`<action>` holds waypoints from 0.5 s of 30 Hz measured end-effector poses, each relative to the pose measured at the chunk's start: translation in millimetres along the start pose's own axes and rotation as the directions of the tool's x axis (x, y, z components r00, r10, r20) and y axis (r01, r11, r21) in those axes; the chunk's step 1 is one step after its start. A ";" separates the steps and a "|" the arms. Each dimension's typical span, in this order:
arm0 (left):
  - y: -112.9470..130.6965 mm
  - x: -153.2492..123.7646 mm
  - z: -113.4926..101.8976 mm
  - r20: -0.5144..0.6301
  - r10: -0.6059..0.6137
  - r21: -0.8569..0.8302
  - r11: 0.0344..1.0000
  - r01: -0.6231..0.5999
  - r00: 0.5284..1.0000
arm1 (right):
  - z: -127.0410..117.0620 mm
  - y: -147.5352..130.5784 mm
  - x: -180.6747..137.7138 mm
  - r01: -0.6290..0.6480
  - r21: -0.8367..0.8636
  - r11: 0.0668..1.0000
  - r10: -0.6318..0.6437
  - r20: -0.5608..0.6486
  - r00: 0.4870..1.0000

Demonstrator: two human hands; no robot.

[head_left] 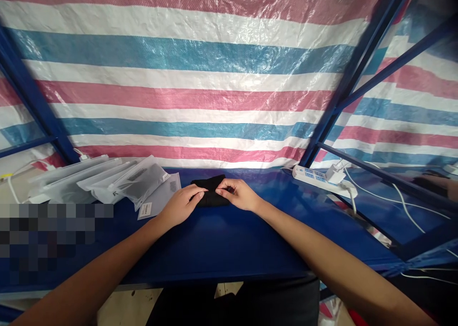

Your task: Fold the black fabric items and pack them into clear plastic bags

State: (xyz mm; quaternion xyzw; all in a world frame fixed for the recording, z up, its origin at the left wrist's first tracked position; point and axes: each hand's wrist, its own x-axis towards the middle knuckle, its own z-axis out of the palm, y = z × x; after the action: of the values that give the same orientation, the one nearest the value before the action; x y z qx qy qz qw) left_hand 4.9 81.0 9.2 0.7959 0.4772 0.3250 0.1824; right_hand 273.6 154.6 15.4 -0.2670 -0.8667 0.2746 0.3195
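A small folded black cloth (211, 199) lies on the blue table, towards its back edge. My left hand (182, 203) pinches the cloth's left part between thumb and fingers. From the other side, my right hand (240, 195) is closed on it too, with thumb and fingertips pressed together. The two thumbs point at each other over the black fabric, a short gap apart. What exact garment it is, I cannot tell. Just left of my left hand lies a flat frosted plastic bag (161, 202) with a white label.
Several frosted zip bags (138, 175) with dark contents are piled at the left. A white power strip (310, 174) with plugs and cables sits at the back right. Blue metal posts (343, 97) frame the table (229, 245), before a striped plastic sheet (200, 97).
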 end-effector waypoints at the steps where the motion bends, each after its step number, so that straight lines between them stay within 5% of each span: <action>1: -1.9 0.5 1.4 -0.010 -0.005 0.000 1.000 0.005 1.000 | 0.2 1.6 0.4 0.022 -0.038 0.999 -0.022 0.008 1.000; 6: -4.7 1.2 3.9 -0.111 0.022 0.074 0.997 -0.014 0.994 | -0.5 3.8 0.6 0.145 -0.148 0.978 -0.147 0.001 0.989; 10: 6.9 -1.5 3.3 -0.028 0.283 0.323 0.910 -0.259 0.959 | -5.7 -1.8 -0.5 0.331 -0.261 0.907 -0.317 0.093 0.944; 15: 18.2 -14.1 8.8 0.007 0.283 0.483 0.839 -0.251 0.959 | -17.8 -7.7 -6.9 0.369 -0.283 0.885 -0.326 0.187 0.927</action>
State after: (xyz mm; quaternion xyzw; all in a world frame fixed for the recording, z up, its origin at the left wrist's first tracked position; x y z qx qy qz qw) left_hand 18.0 60.1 8.9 0.8637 0.4328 0.2447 -0.0826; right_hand 288.4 150.2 29.1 -0.1352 -0.9525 0.0892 0.2580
